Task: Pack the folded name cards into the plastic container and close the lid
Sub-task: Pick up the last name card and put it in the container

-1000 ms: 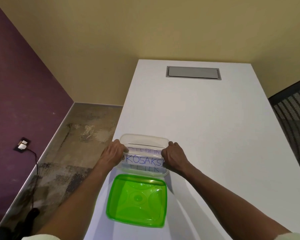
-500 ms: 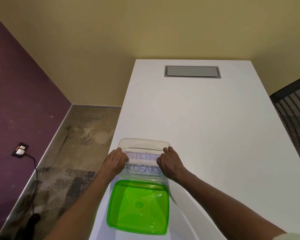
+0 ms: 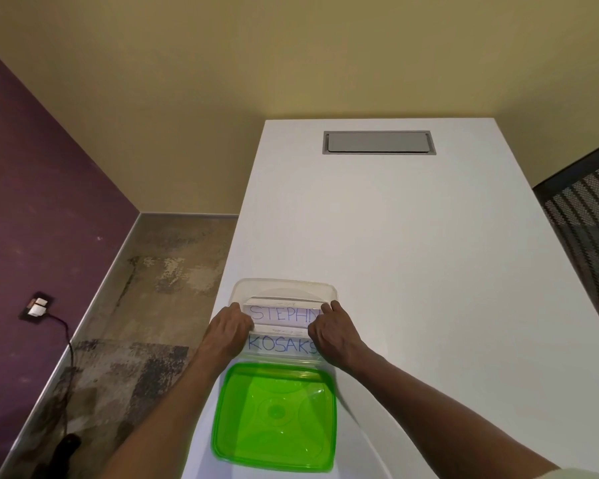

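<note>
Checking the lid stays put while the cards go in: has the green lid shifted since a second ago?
No. The green lid lies just in front of the container near the table's left edge, as before; only the camera view changed.

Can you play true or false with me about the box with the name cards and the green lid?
1. The green lid is snapped onto the clear container. False: it lies on the white table, on the near side of the container, which is open.
2. Both hands are at the cards inside the container. True: the left hand and the right hand hold the ends of the card reading STEPH.
3. A card reading KOSAKS sits nearer the person than that one. True.
4. The lid is red. False: it is bright green.
5. A grey panel is set into the table's far end. True.
</note>
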`<state>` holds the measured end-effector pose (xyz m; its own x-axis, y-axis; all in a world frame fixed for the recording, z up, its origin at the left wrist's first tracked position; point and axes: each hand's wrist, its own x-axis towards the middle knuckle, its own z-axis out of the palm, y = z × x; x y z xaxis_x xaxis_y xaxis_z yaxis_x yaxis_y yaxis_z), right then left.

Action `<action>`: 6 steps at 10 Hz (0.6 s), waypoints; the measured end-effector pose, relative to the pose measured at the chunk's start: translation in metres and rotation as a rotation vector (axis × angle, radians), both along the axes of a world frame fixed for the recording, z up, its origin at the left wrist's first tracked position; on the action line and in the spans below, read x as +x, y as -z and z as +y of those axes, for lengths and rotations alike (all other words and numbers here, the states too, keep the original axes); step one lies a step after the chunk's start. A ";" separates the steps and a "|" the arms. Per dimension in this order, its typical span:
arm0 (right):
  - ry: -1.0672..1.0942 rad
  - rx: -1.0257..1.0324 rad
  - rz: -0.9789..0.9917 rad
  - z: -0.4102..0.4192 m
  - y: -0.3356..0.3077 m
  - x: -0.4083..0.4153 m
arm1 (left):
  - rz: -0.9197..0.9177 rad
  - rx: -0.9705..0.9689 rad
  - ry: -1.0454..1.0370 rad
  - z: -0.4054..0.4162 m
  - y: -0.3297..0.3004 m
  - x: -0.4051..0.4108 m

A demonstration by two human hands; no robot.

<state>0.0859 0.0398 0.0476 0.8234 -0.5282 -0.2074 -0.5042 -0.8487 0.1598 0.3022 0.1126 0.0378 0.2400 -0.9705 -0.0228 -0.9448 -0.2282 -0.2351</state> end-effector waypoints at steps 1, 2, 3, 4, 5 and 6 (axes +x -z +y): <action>0.016 0.060 0.015 0.001 0.004 0.001 | 0.259 0.111 -0.048 -0.001 0.006 0.005; 0.029 0.071 0.022 0.001 0.008 0.001 | 0.239 0.153 -0.008 0.001 0.001 0.005; 0.048 0.047 0.046 0.002 0.004 0.001 | 0.136 0.109 0.226 0.014 0.006 0.008; 0.099 0.022 -0.041 0.003 0.006 -0.003 | 0.190 0.042 0.176 0.012 -0.002 0.007; 0.147 0.104 -0.124 -0.002 0.002 -0.005 | 0.348 0.123 -0.046 0.006 -0.005 0.010; 0.234 0.121 -0.299 -0.006 -0.007 -0.011 | 0.475 -0.001 -0.076 0.004 -0.014 0.017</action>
